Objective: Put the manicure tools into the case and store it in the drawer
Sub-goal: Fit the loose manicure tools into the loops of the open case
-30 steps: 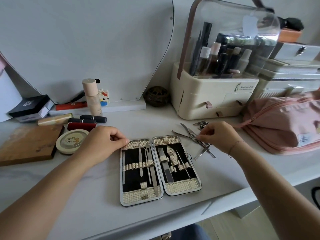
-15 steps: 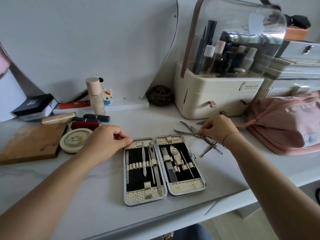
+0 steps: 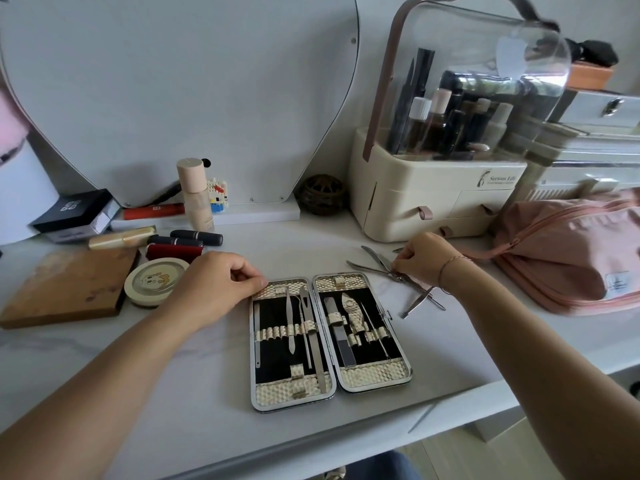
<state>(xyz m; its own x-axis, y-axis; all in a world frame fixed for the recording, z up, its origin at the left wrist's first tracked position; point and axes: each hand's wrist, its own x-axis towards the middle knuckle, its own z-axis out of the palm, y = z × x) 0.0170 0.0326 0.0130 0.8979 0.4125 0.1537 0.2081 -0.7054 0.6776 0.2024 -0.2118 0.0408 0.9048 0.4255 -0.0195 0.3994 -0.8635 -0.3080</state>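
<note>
The manicure case [image 3: 330,389] lies open and flat on the white tabletop, black lining with cream straps, several steel tools slotted in both halves. My left hand [image 3: 214,285] has curled fingers and touches the case's top left corner with its thumb. My right hand [image 3: 424,259] pinches a steel tool in the loose manicure tools [image 3: 384,268], a crossed pile just right of the case. A nipper [image 3: 417,303] lies at the pile's near end.
A cream cosmetics organiser [image 3: 426,206] with small drawers and a clear lid stands behind the pile. A pink pouch [image 3: 568,258] lies at right. At left are a round tin [image 3: 152,282], a wooden board [image 3: 65,289], lipsticks [image 3: 187,242] and a bottle [image 3: 195,192]. The table edge runs close in front.
The view has shifted slightly. My right hand has closed its fingertips on a tool in the loose pile. My left hand stays at the case's corner.
</note>
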